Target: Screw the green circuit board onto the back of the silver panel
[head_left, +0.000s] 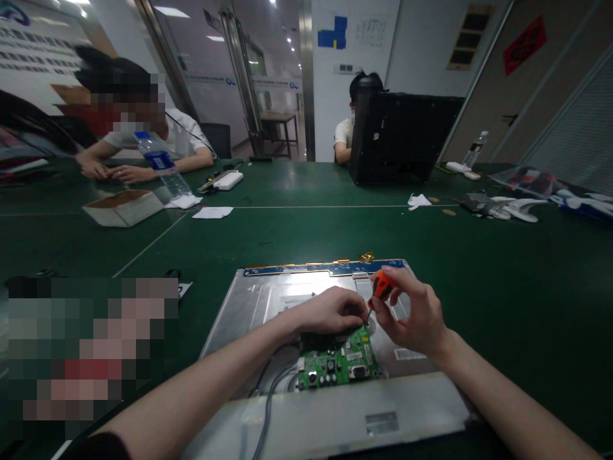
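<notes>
In the head view my right hand [414, 313] grips a screwdriver with an orange and black handle [382, 285]. Its shaft points down and left to the upper right corner of a green circuit board [338, 361]. My left hand [335, 310] reaches over the board's upper edge, fingers bent together close to the screwdriver's tip. Whatever those fingertips pinch is hidden or too small to name. Under the board lies a flat metal display panel [244, 306] with a blue circuit strip [297, 271] along its far edge. A grey cable [268, 409] runs from the board's left side towards me.
On the green table [287, 230] stand an open cardboard box [124, 211], a tilted water bottle [165, 167] and a large black monitor [402, 137]. Tools [498, 206] lie at the right. One person [182, 134] sits at the left, another person [343, 134] behind the monitor.
</notes>
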The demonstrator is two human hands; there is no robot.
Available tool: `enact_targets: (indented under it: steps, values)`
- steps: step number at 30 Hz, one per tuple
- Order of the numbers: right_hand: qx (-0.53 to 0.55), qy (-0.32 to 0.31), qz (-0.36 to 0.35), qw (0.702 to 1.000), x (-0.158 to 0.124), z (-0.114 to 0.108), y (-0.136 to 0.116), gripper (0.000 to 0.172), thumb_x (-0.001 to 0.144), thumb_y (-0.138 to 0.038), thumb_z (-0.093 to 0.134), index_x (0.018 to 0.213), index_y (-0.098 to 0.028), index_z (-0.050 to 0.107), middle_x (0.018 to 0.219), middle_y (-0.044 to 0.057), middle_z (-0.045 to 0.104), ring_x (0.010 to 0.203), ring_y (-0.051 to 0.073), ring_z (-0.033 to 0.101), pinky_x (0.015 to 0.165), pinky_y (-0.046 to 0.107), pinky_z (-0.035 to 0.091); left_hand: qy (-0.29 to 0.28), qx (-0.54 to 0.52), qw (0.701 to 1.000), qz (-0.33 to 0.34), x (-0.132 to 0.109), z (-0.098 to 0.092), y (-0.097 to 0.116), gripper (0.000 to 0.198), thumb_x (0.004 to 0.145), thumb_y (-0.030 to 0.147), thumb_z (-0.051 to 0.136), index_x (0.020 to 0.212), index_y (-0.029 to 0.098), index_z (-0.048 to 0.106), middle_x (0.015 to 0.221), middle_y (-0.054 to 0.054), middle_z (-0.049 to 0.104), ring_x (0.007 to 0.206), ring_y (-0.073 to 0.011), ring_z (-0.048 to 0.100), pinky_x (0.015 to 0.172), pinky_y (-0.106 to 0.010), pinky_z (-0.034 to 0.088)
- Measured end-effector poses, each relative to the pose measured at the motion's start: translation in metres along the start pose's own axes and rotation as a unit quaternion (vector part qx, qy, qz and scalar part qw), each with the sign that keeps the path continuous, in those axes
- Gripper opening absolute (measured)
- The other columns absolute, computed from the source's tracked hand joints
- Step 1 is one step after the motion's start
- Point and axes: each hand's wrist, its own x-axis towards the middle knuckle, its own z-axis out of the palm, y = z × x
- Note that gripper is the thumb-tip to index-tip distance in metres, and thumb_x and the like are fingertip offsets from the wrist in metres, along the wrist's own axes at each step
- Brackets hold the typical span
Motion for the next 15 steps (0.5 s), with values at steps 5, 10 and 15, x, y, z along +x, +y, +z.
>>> enact_targets:
  steps: [5, 10, 15]
  values:
    - [0.048, -0.003, -0.004, 0.999, 0.0003, -0.0002, 0.0023, 0.049, 0.085, -0.017, 0.061, 0.128, -0.018, 0.038, 0.081, 0.002, 0.061, 0.064, 0.014, 0.06, 0.046, 0.023, 0.05, 0.002, 0.0, 1.0, 0.001, -0.0001, -0.0001, -0.0001, 0.006, 0.082, 0.012, 0.061, 0.085, 0.015, 0.065, 0.077, 0.002, 0.062, 0.073, -0.0142, 0.057, 0.066, -0.021, 0.042]
    - [0.056, 0.008, 0.008, 0.998, -0.0008, 0.0001, 0.0043, 0.056, 0.08, -0.013, 0.067, 0.128, -0.022, 0.038, 0.086, 0.002, 0.059, 0.077, 0.017, 0.062, 0.055, 0.026, 0.054, 0.009, -0.014, 1.0, 0.009, -0.0004, 0.001, -0.0025, 0.008, 0.081, 0.01, 0.062, 0.087, 0.014, 0.066, 0.08, 0.0, 0.064, 0.076, -0.0156, 0.059, 0.069, -0.023, 0.043]
    - [0.037, -0.004, 0.007, 0.999, -0.0015, -0.0015, 0.0034, 0.054, 0.081, -0.01, 0.065, 0.128, -0.021, 0.041, 0.095, 0.005, 0.057, 0.08, 0.016, 0.06, 0.054, 0.024, 0.054, 0.009, -0.013, 1.0, 0.012, -0.0007, 0.0009, -0.0023, 0.009, 0.081, 0.01, 0.062, 0.088, 0.014, 0.067, 0.083, -0.001, 0.066, 0.078, -0.0158, 0.059, 0.071, -0.023, 0.044]
